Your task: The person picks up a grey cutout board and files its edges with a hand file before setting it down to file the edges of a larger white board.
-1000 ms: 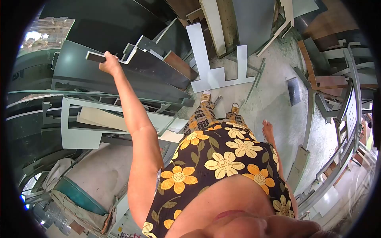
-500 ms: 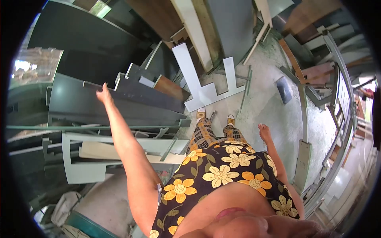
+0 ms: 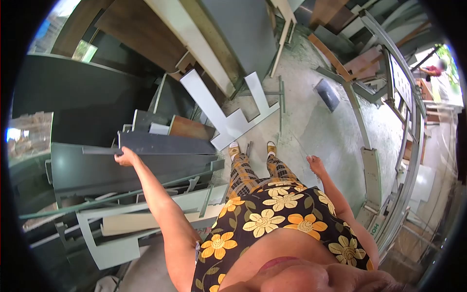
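My left hand [image 3: 127,157] reaches out to the left, its fingers closed at the end of a narrow dark grey board [image 3: 165,142]. That board leans among other dark panels, with a wide dark panel [image 3: 97,170] just below it. A small brown board [image 3: 191,128] stands behind. My right hand [image 3: 316,166] hangs low beside my hip, fingers curled. A thin, pale, wire-like thing [image 3: 300,145] runs from it toward the floor; its kind is too fine to make out. Ahead of my feet lies a white cut-out panel [image 3: 232,125] with two upright arms.
Tall boards [image 3: 248,39] lean at the back. A dark blue-grey plate [image 3: 327,95] lies on the concrete floor [image 3: 306,117]. Metal frames [image 3: 411,97] line the right side, and a person in red [image 3: 432,71] is beyond them. A pale notched panel [image 3: 109,248] sits at lower left.
My view has shifted, and the boards ahead now appear further left. My left hand has closed at the narrow grey board's end. My right hand has curled and the thin wire-like thing shows.
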`<action>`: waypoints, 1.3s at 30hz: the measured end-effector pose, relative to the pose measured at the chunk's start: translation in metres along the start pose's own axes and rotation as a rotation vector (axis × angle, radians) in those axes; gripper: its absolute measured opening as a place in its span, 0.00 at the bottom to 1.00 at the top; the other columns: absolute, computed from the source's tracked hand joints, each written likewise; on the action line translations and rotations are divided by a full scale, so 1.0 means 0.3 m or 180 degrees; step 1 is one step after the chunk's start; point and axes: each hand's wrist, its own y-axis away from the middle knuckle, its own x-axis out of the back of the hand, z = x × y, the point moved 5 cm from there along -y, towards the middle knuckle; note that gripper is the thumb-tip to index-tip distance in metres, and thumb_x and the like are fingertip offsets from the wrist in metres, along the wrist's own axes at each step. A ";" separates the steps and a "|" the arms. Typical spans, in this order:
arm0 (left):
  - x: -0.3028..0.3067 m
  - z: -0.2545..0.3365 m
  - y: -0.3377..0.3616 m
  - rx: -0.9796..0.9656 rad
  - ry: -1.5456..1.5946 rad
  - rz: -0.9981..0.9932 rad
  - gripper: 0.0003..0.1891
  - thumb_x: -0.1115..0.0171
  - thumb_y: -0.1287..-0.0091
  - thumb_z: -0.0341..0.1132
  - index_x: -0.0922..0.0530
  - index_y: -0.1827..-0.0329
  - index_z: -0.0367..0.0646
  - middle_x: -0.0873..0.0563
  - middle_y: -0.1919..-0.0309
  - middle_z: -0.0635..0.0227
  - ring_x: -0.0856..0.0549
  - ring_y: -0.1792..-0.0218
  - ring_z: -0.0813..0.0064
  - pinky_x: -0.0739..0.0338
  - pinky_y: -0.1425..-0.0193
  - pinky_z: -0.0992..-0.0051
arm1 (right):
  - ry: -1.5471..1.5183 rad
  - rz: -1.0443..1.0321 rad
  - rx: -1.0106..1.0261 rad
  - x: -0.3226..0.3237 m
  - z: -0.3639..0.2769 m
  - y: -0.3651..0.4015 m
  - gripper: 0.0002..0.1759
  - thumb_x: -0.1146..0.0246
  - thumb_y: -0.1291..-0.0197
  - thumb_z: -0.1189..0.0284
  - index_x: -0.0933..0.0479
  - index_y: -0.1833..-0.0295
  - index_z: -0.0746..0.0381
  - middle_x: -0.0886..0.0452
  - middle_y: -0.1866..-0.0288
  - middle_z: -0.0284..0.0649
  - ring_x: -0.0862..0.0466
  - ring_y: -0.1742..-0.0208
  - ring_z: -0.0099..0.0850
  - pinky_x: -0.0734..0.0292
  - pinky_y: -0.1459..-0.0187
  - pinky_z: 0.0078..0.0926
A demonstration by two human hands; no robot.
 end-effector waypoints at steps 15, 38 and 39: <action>-0.466 0.181 0.895 -0.1758 0.0076 -0.2318 0.29 0.38 0.48 0.27 0.33 0.40 0.37 0.28 0.43 0.51 0.30 0.40 0.52 0.37 0.34 0.60 | -0.0100 -0.0317 -0.0432 -0.149 0.070 0.058 0.21 0.47 0.36 0.53 0.24 0.66 0.62 0.29 0.85 0.34 0.28 0.85 0.25 0.33 0.82 0.27; -1.315 0.456 1.014 -0.3220 -0.1077 -0.2714 0.33 0.34 0.47 0.36 0.34 0.37 0.44 0.27 0.44 0.54 0.28 0.41 0.52 0.28 0.42 0.58 | -0.0299 -0.0587 -0.1491 -0.306 0.144 0.091 0.20 0.50 0.33 0.58 0.24 0.55 0.64 0.31 0.84 0.31 0.34 0.87 0.19 0.39 0.86 0.20; -1.314 0.460 1.015 -0.3081 -0.1284 -0.2796 0.32 0.34 0.47 0.36 0.34 0.37 0.46 0.27 0.44 0.55 0.28 0.42 0.52 0.28 0.42 0.58 | -0.0354 -0.0612 -0.1519 -0.314 0.153 0.093 0.20 0.50 0.33 0.58 0.24 0.55 0.64 0.31 0.84 0.31 0.34 0.87 0.19 0.39 0.85 0.20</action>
